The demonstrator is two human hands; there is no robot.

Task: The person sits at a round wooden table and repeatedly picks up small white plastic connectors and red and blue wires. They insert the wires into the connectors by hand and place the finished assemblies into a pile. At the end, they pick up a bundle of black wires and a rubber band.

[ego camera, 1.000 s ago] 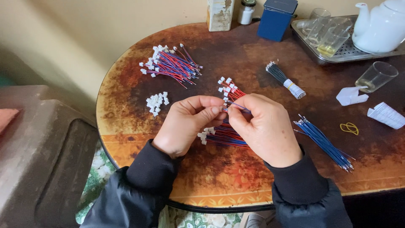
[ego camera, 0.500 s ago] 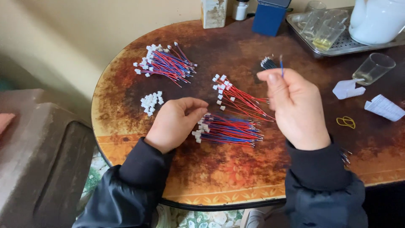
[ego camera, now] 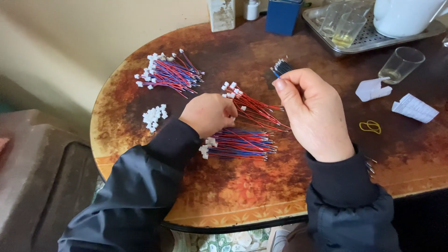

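Seemingly right hand (ego camera: pixel 313 109) pinching wire (ego camera: pixel 276 71), left hand (ego camera: pixel 208 113) fisted

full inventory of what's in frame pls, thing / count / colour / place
table: 1, mottled brown, oval, centre
wire bundles with white plugs: 3, red and blue; far left, centre by left hand, near centre
loose white plugs: small heap, white, left of table
dark wire bundle: 1, black and blue, at right fingertips
metal tray: 1, silver, far right
glasses in tray: at least 2, clear
white teapot: 1, on tray
lone glass: 1, clear, right
paper scraps: 2, white, right
rubber band: 1, yellow, right
blue box: 1, far edge
left hand: fisted on centre wires
right hand: raised, pinching dark bundle
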